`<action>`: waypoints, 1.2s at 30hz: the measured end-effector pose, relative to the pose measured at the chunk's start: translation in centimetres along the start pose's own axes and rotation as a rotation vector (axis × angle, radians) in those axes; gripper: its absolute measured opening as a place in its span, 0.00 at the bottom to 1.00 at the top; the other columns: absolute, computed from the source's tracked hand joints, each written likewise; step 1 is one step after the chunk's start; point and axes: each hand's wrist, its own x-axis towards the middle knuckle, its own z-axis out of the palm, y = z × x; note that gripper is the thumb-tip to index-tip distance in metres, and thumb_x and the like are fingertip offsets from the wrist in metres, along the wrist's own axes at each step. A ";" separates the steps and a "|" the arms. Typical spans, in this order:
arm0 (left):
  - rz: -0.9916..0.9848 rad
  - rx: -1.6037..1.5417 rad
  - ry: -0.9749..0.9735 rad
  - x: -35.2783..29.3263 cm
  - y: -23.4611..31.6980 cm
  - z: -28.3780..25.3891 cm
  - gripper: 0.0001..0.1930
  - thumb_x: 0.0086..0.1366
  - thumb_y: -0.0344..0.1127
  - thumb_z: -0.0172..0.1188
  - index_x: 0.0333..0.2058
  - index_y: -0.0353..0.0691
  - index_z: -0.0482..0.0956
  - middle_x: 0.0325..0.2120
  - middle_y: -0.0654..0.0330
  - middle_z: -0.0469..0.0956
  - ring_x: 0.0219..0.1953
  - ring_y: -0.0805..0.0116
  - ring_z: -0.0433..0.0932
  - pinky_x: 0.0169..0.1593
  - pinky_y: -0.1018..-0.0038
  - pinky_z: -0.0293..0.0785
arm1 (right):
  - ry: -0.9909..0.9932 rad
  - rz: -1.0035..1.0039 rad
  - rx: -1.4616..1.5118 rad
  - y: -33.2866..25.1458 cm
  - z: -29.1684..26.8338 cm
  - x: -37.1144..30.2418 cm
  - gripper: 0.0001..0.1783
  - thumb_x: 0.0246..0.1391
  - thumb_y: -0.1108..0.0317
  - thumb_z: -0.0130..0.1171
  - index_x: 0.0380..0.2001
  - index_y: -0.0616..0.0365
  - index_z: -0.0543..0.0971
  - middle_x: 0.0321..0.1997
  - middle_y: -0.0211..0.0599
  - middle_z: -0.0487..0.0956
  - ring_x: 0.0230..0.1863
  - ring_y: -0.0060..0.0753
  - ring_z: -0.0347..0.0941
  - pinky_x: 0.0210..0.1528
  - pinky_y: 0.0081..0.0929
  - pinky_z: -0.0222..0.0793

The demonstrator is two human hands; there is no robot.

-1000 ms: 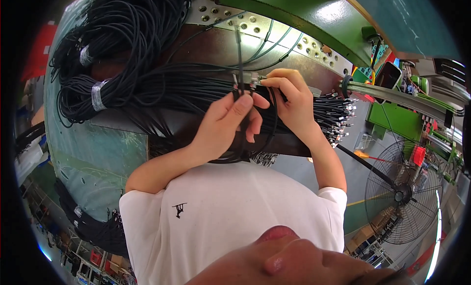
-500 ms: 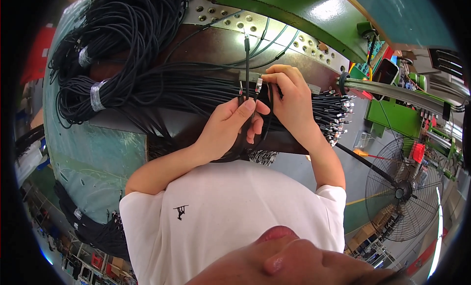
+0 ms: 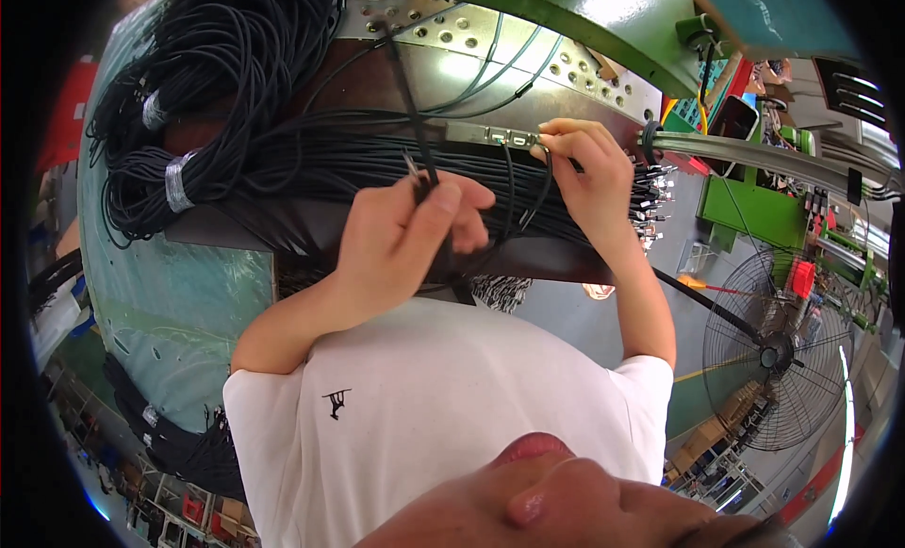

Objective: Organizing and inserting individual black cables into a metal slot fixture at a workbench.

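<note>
Over the brown benchtop [image 3: 368, 84], left hand [image 3: 396, 232] pinches black cables [image 3: 407, 94]; right hand [image 3: 596, 176] pinches a connector [image 3: 534, 142] at a metal strip [image 3: 465, 132]

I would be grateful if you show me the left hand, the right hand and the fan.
Left hand [image 3: 396, 246]: head view, middle of the hand.
Right hand [image 3: 596, 179]: head view, middle of the hand.
Fan [image 3: 776, 357]: head view, on its hub.

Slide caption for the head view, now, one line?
Left hand gripping thin black cables, right hand at a row of metal connectors, near a large cable bundle.
</note>
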 end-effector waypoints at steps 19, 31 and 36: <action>-0.362 -0.085 -0.351 0.6 -1.2 3.0 0.17 0.73 0.41 0.42 0.39 0.34 0.76 0.13 0.64 0.71 0.17 0.78 0.68 0.24 0.78 0.66 | -0.190 0.846 0.979 -3.3 -2.9 1.8 0.14 0.61 0.62 0.54 0.34 0.61 0.83 0.36 0.28 0.80 0.39 0.17 0.69 0.41 0.20 0.65; -0.208 0.050 -0.321 0.5 -1.2 2.7 0.16 0.73 0.39 0.44 0.48 0.33 0.72 0.15 0.62 0.73 0.18 0.76 0.70 0.25 0.77 0.68 | 0.046 -0.099 -0.263 1.2 -2.4 -1.1 0.14 0.42 0.76 0.60 0.37 0.59 0.77 0.37 0.37 0.77 0.39 0.39 0.75 0.38 0.30 0.73; -0.087 -0.431 -0.022 1.4 -0.1 1.8 0.21 0.74 0.47 0.39 0.53 0.36 0.67 0.17 0.72 0.59 0.18 0.85 0.54 0.22 0.86 0.50 | 0.076 0.286 0.271 1.7 1.2 -2.2 0.10 0.43 0.81 0.62 0.31 0.61 0.75 0.36 0.38 0.79 0.39 0.41 0.75 0.41 0.32 0.70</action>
